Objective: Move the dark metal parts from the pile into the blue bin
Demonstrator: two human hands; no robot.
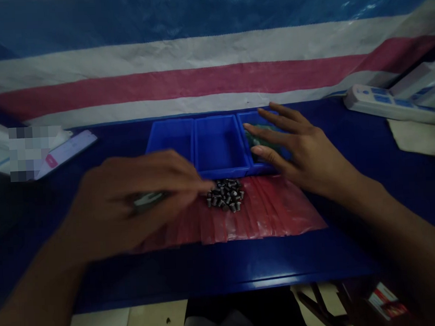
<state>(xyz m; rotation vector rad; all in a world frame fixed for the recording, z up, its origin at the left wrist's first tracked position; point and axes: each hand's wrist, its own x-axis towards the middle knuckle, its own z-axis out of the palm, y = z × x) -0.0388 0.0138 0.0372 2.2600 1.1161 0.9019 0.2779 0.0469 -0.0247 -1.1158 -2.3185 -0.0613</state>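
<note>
— Where are those metal pieces (pixel 226 196)?

— In a small heap on the red plastic bags (pixel 263 218), in front of the middle blue tray (pixel 221 171). The bags lie overlapped in a row along the desk (pixel 225 268).

— And the left hand (pixel 131 178)?

— At the left edge of the heap, palm down and blurred. Its thumb and forefinger are drawn close at the tips, but I can't tell whether they are closed on a piece or just beside it. Something pale (pixel 149 199) shows beneath the palm; I can't make out what.

— The right hand (pixel 305 144) looks looser.

— Yes, fingers spread well apart, over the right blue tray (pixel 259 169). Green material (pixel 255 140) shows in there between the forefinger and thumb. I can't tell if they touch it.

— Is there a third tray?

— The left blue tray (pixel 171 136), side by side with the others, its near edge partly hidden by the left hand.

— What's behind?

— A striped sheet (pixel 214 79) in blue, white and pinkish red. A white power strip (pixel 373 98) sits on the desk at far right.
</note>
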